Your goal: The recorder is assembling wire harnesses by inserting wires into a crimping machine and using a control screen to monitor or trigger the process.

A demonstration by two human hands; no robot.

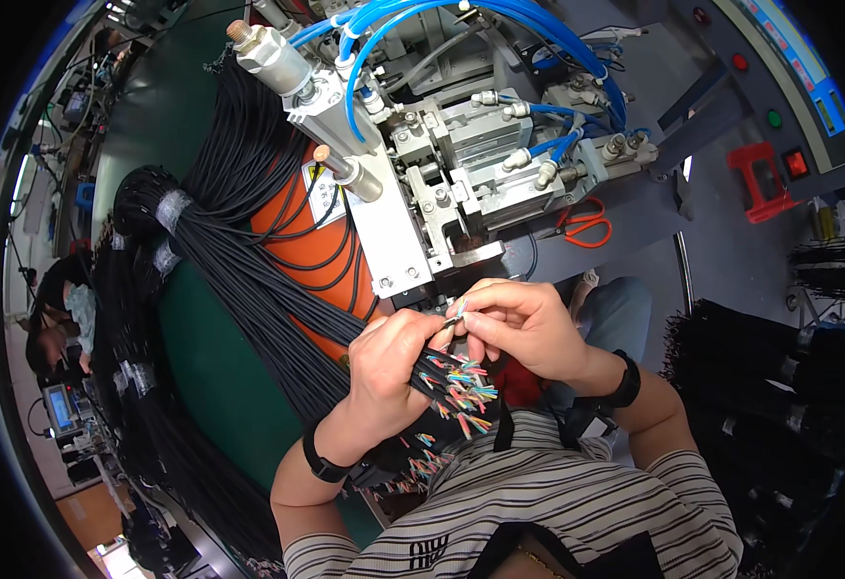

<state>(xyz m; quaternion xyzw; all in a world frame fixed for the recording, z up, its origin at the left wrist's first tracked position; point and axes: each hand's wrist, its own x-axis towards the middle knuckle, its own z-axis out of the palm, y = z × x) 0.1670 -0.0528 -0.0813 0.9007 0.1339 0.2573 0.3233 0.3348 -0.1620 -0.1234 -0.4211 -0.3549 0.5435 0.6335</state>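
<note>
Black multi-core cables (pixel 268 309) run in a thick bundle from the upper left down to my hands. My left hand (pixel 384 367) is closed round several of them near their stripped ends. Short coloured wires (pixel 463 386) in red, green, yellow, blue and white fan out below its fingers. Between finger and thumb, my right hand (pixel 528 328) pinches the thin wires of one cable end, which my left thumb and forefinger steady from the other side. The fingers partly hide that cable end. Both hands are just in front of a metal machine with air cylinders (pixel 461 174).
Blue air hoses (pixel 499 14) arch over the machine. Orange-handled scissors (pixel 586 227) lie to its right, near a control panel (pixel 775 121). An orange sheet (pixel 316 256) lies under the cables on the green table (pixel 210 357). More black cable bundles (pixel 741 367) hang at right.
</note>
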